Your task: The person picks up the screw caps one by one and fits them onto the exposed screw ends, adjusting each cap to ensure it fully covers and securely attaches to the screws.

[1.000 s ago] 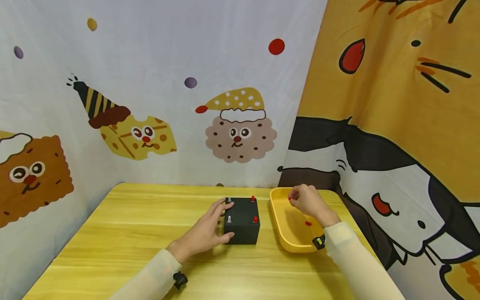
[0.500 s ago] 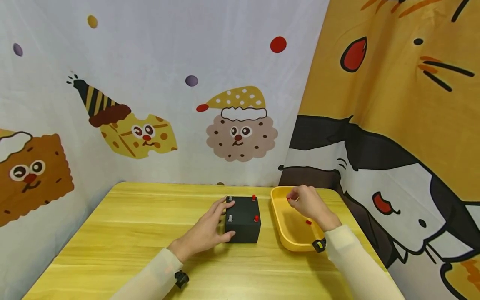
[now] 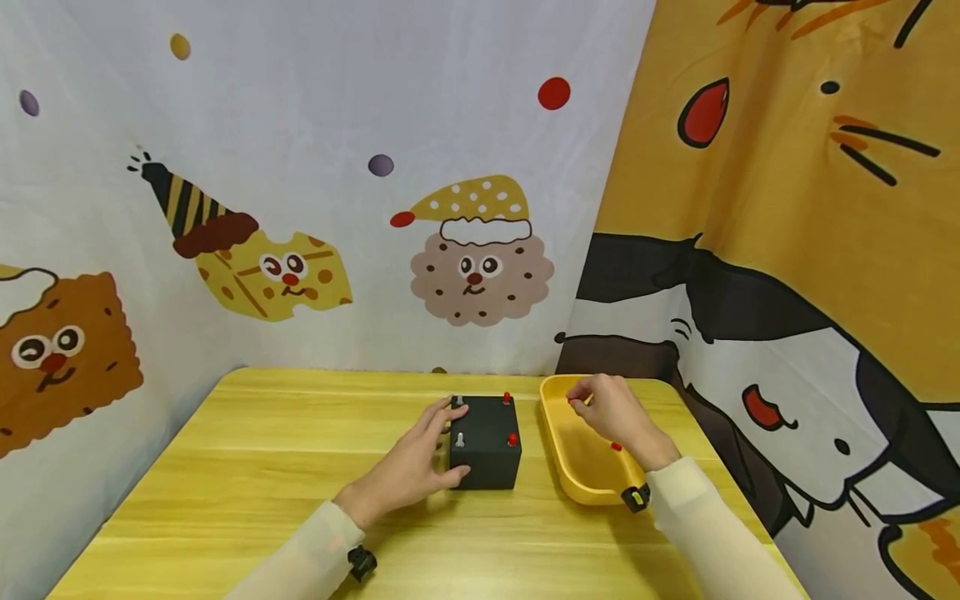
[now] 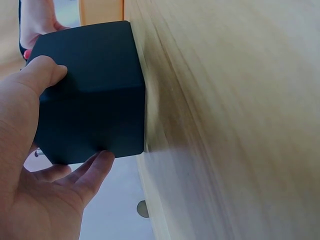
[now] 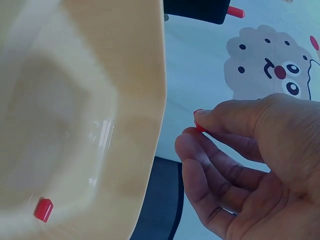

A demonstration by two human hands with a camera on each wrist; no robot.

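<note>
A black box (image 3: 486,450) stands on the table, with two bare metal toggle switches (image 3: 460,439) on its left side. Two switches on its right side wear red caps (image 3: 512,439). My left hand (image 3: 401,471) grips the box from the left; in the left wrist view the thumb (image 4: 47,72) lies on one face and the fingers on another. Over the yellow tray (image 3: 566,481), my right hand (image 3: 618,415) pinches a small red cap (image 5: 199,128) between thumb and fingertips, largely covered by them. Another red cap (image 5: 44,210) lies on the tray's floor.
The tray sits to the right of the box, with a narrow strip of wooden table (image 3: 529,467) between them. Behind the table hangs a printed white cloth (image 3: 315,150), and a yellow printed cloth (image 3: 787,208) closes off the right side.
My right hand has shifted slightly left over the tray, still pinching the red cap. My left hand keeps its grip, and the box stays in place.
</note>
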